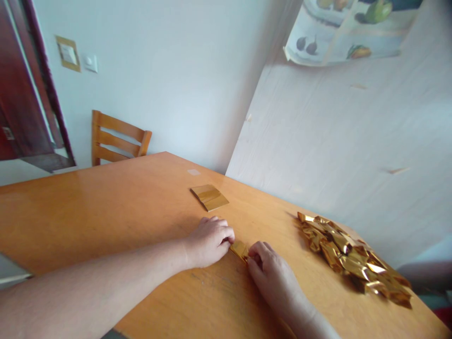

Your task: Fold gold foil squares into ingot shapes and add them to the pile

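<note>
A small folded piece of gold foil paper (240, 250) lies between my two hands, low over the wooden table (141, 202). The fingers of my left hand (211, 241) are curled and pinch its left end. My right hand (270, 270) grips the right end between thumb and fingers. Beyond my left hand rests a flat square stack of gold paper (209, 197). To the right, a heap of folded, shiny gold foil pieces (353, 261) spreads along the table's edge.
A wooden chair (118, 139) stands behind the table's far left edge. A pale board (339, 141) with a fruit picture (353, 33) leans along the right side. A small pale patch (193, 172) marks the tabletop near the far corner.
</note>
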`<state>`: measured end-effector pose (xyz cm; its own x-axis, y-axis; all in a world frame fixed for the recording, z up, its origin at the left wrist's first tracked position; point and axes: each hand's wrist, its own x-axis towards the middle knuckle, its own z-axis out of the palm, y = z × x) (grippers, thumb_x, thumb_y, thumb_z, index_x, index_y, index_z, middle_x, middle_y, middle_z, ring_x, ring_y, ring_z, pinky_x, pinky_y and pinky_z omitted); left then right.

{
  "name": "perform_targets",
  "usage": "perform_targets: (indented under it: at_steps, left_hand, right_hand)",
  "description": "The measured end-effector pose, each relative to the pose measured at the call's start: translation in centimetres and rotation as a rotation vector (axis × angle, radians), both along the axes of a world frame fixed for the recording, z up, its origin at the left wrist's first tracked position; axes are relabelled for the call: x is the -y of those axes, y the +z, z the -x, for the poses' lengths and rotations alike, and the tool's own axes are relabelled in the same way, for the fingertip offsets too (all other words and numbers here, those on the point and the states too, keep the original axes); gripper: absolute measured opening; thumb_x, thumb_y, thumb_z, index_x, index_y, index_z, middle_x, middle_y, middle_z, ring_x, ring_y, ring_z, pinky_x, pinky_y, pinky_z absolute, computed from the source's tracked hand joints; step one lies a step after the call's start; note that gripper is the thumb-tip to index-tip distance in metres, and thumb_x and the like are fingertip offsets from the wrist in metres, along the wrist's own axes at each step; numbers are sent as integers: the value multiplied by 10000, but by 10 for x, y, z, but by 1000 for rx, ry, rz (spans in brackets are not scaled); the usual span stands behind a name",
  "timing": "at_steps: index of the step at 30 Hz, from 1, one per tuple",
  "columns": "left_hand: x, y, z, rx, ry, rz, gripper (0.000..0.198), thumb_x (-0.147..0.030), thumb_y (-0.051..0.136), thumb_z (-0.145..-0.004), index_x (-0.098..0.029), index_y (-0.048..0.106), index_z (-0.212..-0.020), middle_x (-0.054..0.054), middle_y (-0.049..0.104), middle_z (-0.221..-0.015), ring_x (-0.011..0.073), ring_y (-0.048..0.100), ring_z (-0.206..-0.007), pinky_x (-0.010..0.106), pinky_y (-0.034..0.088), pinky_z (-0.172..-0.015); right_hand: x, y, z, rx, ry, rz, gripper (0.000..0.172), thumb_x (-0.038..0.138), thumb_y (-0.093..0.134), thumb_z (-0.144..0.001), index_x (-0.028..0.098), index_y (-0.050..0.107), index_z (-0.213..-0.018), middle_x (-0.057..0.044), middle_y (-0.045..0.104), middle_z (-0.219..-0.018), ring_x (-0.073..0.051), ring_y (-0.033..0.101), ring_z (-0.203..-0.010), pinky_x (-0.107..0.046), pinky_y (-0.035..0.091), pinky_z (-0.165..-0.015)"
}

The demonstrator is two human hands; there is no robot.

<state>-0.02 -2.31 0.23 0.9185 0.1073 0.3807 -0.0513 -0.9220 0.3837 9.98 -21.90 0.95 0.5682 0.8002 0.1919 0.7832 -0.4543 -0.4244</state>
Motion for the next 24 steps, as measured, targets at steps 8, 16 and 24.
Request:
perform_targets:
  at_steps: [8, 16, 24]
  left_hand:
    - [1, 3, -1, -45, 45, 25, 134, -155, 570, -806, -236, 675, -791, 14, 665, -893, 201, 584, -900, 329, 411, -807]
    - [0, 0, -4, -27, 180, 44, 90, -182, 635, -736, -210, 648, -820, 41, 637, -915, 232, 578, -936, 336, 418, -790]
    - [0, 2, -2, -38, 163, 22, 55, -191, 614, -783, -220, 660, -791, 29, 638, -889, 221, 579, -920, 338, 405, -793]
  right_hand:
    - [0, 3, 0, -17, 89, -22, 201, 108, 467, -890, 225, 625, -848, -17, 612, -868, -163, 602, -787, -258, 418, -717]
    - [-2, 3, -2, -16, 63, -30, 139, 175, 512, -902, 222, 624, -835, -16, 612, -852, -163, 600, -769, -262, 423, -706]
    - [-4, 0, -8, -11, 64, -50, 128, 136, 515, -879, 219, 606, -841, -12, 616, -860, -156, 604, -773, -248, 424, -707]
